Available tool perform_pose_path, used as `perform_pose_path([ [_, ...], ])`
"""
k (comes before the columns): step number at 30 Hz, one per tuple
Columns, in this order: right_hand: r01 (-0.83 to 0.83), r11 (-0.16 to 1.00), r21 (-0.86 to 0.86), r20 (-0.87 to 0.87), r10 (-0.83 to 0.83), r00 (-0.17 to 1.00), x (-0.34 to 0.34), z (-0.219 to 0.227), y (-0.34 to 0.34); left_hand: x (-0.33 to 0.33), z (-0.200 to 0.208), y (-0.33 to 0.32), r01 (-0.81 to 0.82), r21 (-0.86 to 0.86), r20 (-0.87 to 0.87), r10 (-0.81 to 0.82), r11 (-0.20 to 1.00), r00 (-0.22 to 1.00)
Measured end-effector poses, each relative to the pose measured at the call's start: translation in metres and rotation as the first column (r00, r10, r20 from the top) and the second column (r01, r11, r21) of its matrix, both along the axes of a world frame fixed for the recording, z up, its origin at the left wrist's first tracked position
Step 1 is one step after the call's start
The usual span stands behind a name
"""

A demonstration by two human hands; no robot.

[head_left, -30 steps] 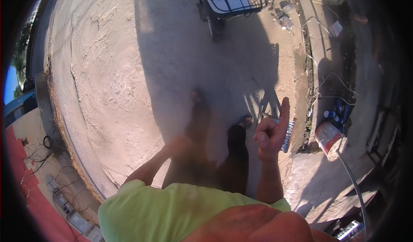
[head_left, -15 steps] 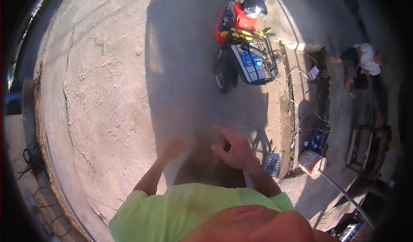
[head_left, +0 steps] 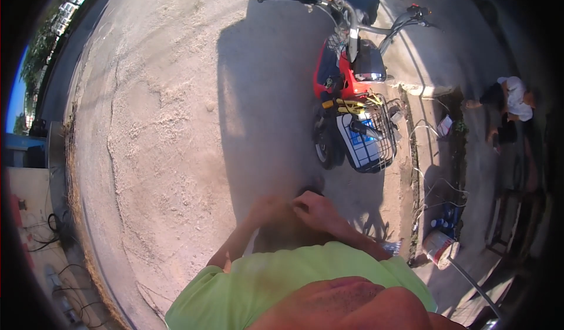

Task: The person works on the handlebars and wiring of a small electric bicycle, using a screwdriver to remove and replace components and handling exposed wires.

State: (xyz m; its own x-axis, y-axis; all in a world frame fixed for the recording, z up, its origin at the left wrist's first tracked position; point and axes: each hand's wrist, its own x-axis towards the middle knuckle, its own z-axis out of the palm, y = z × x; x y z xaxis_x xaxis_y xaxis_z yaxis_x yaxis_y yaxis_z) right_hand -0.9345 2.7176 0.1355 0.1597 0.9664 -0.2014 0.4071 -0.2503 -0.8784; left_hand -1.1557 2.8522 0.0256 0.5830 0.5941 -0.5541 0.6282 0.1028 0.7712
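Both hands are in front of my waist, just beyond the hem of my light green shirt point(head_left: 305, 271). My right hand point(head_left: 317, 210) is closed, its fingers curled inward. Whatever it may hold is hidden. Close beside it on the left is my left hand point(head_left: 271, 209), hazy and blurred, with its fingers unclear. A dark shape that looks like a shoe shows just past the right hand. Ahead and to the right stands a red and black scooter point(head_left: 352, 83). Its black wire basket point(head_left: 385, 164) carries a white and blue box, yellow-black items and a dark cylindrical handle.
Rough concrete ground point(head_left: 170, 171) stretches to the left. Along the right runs a raised kerb with a narrow trench and loose white cable point(head_left: 424, 184). A bucket point(head_left: 439, 249) with a long pole point(head_left: 477, 287) stands nearer. Another person point(head_left: 517, 99) is at the far right.
My hands have come together from farther apart. The view has shifted, so the scooter appears lower and more of its handlebar shows.
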Motion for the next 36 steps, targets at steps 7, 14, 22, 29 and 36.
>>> perform_pose_path([
  [7,-0.030,0.994,-0.107,0.016,0.032,0.999,0.047,0.032,0.076,0.081,0.103,0.076,0.275,0.344,0.122,-0.333,0.898,0.935],
  [14,0.211,0.974,-0.087,-0.046,-0.215,0.975,0.056,0.024,0.139,0.121,0.104,0.166,0.401,0.542,0.174,-0.565,0.739,0.806],
  [22,0.454,0.880,-0.142,-0.031,-0.462,0.886,0.028,0.036,0.253,0.125,0.071,0.305,0.448,-0.120,0.433,-0.360,0.886,0.827],
  [29,0.642,0.754,-0.140,-0.064,-0.654,0.754,0.018,0.047,0.326,0.154,0.097,0.387,0.325,-0.537,0.283,-0.197,0.778,0.939],
  [36,0.579,0.801,-0.155,-0.164,-0.599,0.784,0.055,0.016,0.357,0.164,0.007,0.477,0.341,-0.067,0.349,-0.298,0.938,0.889],
])
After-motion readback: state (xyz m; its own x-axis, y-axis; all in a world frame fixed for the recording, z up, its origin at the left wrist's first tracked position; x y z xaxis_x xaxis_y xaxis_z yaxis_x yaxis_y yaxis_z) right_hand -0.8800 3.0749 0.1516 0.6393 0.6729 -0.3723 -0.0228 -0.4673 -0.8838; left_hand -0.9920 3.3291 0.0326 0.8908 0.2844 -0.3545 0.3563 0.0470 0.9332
